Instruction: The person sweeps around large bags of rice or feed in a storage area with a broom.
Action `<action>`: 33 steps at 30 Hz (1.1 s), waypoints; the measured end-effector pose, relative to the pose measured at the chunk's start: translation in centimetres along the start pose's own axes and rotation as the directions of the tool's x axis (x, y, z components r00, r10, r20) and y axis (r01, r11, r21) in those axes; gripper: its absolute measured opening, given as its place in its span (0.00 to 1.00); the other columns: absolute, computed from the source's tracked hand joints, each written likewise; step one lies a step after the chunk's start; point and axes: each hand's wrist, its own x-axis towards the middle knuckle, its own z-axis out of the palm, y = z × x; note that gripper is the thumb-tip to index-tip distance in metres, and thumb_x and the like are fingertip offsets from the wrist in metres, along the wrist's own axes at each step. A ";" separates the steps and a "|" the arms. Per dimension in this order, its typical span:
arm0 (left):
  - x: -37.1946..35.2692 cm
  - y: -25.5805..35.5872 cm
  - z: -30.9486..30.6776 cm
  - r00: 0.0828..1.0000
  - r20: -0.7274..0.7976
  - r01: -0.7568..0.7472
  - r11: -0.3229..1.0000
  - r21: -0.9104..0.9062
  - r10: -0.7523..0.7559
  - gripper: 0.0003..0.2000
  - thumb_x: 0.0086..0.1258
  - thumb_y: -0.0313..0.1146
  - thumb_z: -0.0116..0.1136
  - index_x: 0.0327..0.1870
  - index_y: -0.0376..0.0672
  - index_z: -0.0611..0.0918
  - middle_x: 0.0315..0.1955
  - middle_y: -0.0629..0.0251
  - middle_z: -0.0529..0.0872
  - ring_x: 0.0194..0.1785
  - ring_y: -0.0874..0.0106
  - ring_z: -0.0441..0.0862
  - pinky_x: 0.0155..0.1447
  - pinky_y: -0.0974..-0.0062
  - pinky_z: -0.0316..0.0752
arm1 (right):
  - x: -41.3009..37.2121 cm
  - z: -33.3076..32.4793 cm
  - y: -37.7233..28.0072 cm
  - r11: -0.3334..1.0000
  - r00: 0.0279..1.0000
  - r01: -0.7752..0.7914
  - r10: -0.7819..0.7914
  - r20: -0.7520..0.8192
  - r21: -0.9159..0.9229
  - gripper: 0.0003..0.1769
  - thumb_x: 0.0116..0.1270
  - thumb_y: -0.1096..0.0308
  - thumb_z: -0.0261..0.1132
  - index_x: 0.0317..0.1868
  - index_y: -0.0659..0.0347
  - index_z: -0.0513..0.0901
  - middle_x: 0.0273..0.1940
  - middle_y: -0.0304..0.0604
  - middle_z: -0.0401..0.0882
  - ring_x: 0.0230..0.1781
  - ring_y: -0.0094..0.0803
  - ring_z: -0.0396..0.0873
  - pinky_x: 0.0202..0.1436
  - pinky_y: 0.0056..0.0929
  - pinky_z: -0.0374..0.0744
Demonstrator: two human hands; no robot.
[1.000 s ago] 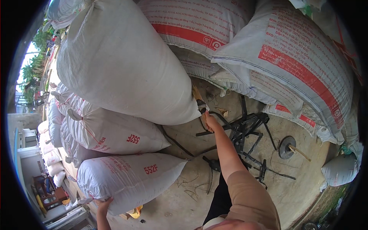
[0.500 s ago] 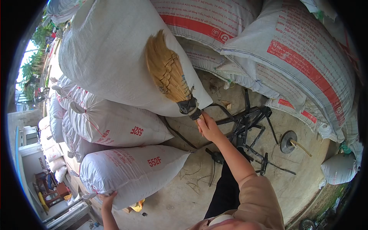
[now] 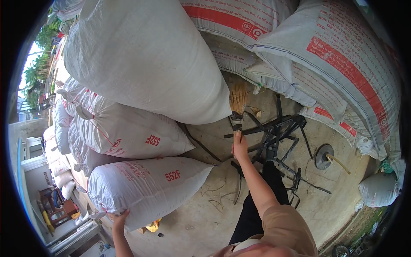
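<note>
The short handle of a straw broom [image 3: 238, 100] is in my right hand [image 3: 240, 145], fingers wrapped round it. Its bristles point away from me, beside the lower end of a big plain white sack [image 3: 150, 60]. My left hand [image 3: 119, 218] rests on the tied end of a white sack marked 552F [image 3: 150, 188], fingers against the fabric; whether they grip it is unclear. Another 552F sack [image 3: 132, 132] lies just beyond that one.
Black metal frame parts [image 3: 278, 137] lie on the concrete floor right of the broom. A round dark disc with a stick [image 3: 324, 156] is farther right. Stacked printed sacks [image 3: 338, 64] rise at the upper right. A yellow item [image 3: 153, 225] lies beside the nearest sack.
My right hand and the broom have moved right and slightly down. The bristles have left the front of the big white sack and now point toward the floor gap beside it.
</note>
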 end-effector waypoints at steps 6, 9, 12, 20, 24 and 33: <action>-0.6 0.4 0.2 1.000 0.003 -0.011 1.000 -0.001 0.011 0.64 0.40 0.49 0.72 0.66 0.29 0.33 0.68 0.45 0.34 0.72 0.57 0.27 0.72 0.67 0.31 | -5.8 4.2 -5.2 0.802 0.781 0.596 -0.561 0.275 -0.054 0.16 0.69 0.57 0.49 0.49 0.61 0.65 0.23 0.47 0.74 0.18 0.39 0.76 0.22 0.35 0.73; 1.1 -1.1 0.4 0.999 -0.014 0.037 0.999 -0.028 -0.037 0.65 0.39 0.50 0.73 0.65 0.30 0.32 0.68 0.44 0.32 0.71 0.56 0.25 0.72 0.66 0.31 | -4.4 5.5 -2.6 0.672 0.726 0.681 -0.670 0.154 -0.291 0.17 0.69 0.57 0.47 0.49 0.62 0.65 0.28 0.55 0.77 0.25 0.52 0.77 0.28 0.45 0.73; 1.9 -2.1 1.0 0.999 -0.013 0.049 0.998 -0.045 -0.050 0.67 0.36 0.50 0.74 0.65 0.30 0.30 0.67 0.45 0.31 0.71 0.55 0.23 0.72 0.64 0.30 | -3.4 4.2 1.0 0.736 0.893 0.417 -0.442 0.088 -0.534 0.23 0.70 0.50 0.42 0.49 0.64 0.65 0.27 0.53 0.76 0.29 0.58 0.74 0.32 0.44 0.73; 2.8 -2.9 1.7 0.999 -0.025 -0.032 0.998 -0.060 0.031 0.70 0.32 0.56 0.74 0.65 0.28 0.32 0.66 0.41 0.27 0.69 0.50 0.18 0.71 0.61 0.29 | -3.7 -2.6 11.5 0.644 0.926 -0.106 0.342 0.161 -0.758 0.33 0.67 0.41 0.40 0.32 0.68 0.72 0.15 0.46 0.72 0.09 0.32 0.70 0.10 0.33 0.67; 2.1 -2.4 2.2 0.997 -0.058 -0.046 0.998 -0.049 0.043 0.70 0.29 0.58 0.74 0.67 0.33 0.36 0.67 0.42 0.27 0.69 0.50 0.19 0.69 0.52 0.32 | -10.4 -3.0 4.2 0.755 0.819 0.099 0.308 0.484 -0.648 0.22 0.68 0.51 0.48 0.39 0.66 0.71 0.26 0.44 0.76 0.22 0.28 0.78 0.24 0.26 0.74; -0.4 -0.8 0.2 0.998 -0.037 -0.052 0.989 -0.138 0.047 0.70 0.23 0.59 0.74 0.70 0.48 0.38 0.67 0.46 0.24 0.69 0.46 0.20 0.62 0.34 0.36 | -19.5 4.2 -20.9 0.908 0.440 0.411 -0.123 0.889 -0.078 0.38 0.57 0.56 0.64 0.63 0.61 0.57 0.27 0.46 0.74 0.13 0.20 0.66 0.14 0.16 0.65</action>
